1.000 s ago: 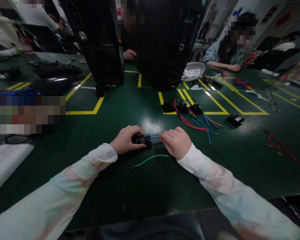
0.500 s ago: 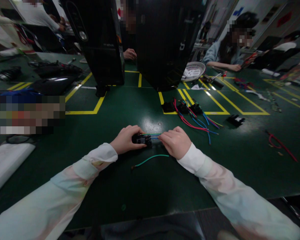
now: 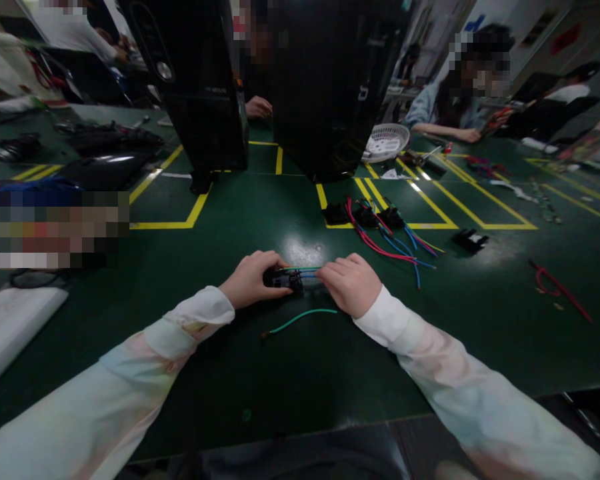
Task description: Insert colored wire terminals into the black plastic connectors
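My left hand [image 3: 255, 279] grips a small black plastic connector block [image 3: 286, 280] between thumb and fingers. Blue and green-yellow wires [image 3: 307, 272] run from the block's right side. Their far ends disappear into my right hand [image 3: 351, 283], whose fingers are pinched round them. On the table just below both hands lies a loose green wire [image 3: 303, 319] with a dark end piece at its left tip. Beyond my right hand, several similar black blocks [image 3: 365, 215] rest with red, blue and yellow wires [image 3: 387, 250] trailing toward me.
Two tall black cases [image 3: 200, 93] stand at the back of the green table [image 3: 220, 393]. A single black block [image 3: 471, 241] and a red wire [image 3: 560, 290] lie to the right. A white basket [image 3: 387, 141] sits farther off; a white slab [image 3: 20, 327] is at left. People sit beyond.
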Tool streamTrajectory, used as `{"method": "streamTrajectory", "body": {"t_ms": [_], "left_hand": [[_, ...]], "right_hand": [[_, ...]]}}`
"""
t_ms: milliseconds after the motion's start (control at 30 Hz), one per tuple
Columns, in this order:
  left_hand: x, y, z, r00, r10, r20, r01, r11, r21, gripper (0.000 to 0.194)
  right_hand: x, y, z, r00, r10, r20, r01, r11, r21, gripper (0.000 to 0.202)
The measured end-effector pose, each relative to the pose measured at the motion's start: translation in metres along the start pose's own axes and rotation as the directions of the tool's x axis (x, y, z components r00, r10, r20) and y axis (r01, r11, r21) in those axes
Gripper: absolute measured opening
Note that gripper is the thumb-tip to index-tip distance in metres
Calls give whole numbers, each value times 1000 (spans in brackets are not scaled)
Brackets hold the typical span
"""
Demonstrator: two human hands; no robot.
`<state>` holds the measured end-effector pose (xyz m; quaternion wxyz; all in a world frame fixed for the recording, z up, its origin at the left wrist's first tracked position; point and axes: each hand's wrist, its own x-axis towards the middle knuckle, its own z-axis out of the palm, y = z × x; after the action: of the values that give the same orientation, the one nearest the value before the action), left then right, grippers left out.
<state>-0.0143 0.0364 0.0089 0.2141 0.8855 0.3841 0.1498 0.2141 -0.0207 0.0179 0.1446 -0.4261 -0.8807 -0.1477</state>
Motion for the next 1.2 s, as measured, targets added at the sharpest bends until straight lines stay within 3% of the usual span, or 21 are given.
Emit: {"method": "streamTrajectory", "body": {"t_ms": [367,533,667,833,1200], "left_hand": [[0,1,-1,1000,3,-2,-3,1000,-9,36],[0,1,-1,1000,-5,-1,5,1000,-9,35],[0,1,-1,1000,-6,0,6,1000,-11,36],[0,1,-1,1000,-1,-4,1,1000,-1,35],[0,0,0,1000,-3,3,3,1000,2,35]], "right_hand": [[1,-1,-5,1000,-1,7,1,998,58,19],[1,-1,-4,998,54,-34,-54,998,28,24],[0,-1,-4,1000,19,-12,-19,999,46,22],[2,-3,-6,995,81,-53,-81,997,6,25],[2,-4,-7,998,60,-33,-59,998,33,21]]}}
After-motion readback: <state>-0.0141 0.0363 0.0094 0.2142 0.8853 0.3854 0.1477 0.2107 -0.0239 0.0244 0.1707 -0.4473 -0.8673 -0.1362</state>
